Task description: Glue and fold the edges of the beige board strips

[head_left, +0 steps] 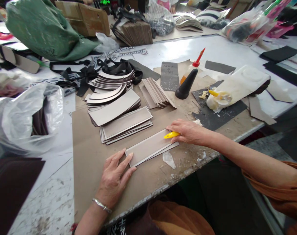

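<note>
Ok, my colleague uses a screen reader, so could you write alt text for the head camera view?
A person's left hand rests on one end of a pale rectangular panel on a brown work surface, while the right hand holds a yellow tool at the other end. Stacked panels, a black cone and a red-tipped bottle sit beyond.

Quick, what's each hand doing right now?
Left hand: open, fingers spread, touching the pale rectangular piece.
Right hand: closed, holding the yellow tool.
</note>
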The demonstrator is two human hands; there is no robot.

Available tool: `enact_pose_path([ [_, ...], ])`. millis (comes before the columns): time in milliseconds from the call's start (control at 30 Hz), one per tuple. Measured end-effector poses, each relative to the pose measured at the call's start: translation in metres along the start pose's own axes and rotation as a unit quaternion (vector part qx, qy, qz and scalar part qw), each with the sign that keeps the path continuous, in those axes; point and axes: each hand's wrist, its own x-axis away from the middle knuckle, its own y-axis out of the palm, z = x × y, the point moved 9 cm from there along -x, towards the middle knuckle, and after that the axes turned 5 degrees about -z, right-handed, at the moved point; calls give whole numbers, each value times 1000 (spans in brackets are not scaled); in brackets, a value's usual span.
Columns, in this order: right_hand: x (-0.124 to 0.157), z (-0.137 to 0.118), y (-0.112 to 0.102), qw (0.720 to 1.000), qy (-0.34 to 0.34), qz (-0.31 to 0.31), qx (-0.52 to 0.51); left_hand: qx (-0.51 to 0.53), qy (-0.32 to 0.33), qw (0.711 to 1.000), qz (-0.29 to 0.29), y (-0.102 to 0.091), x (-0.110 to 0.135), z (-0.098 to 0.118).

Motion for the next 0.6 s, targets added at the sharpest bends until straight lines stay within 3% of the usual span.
enact_pose_path([
  [333,5,-1,1,1000,16,16,7,-89,43,993,-59,2,-22,40],
  [600,13,-3,1,999,40,25,-18,-122,39,990,-50,16,-34,44],
])
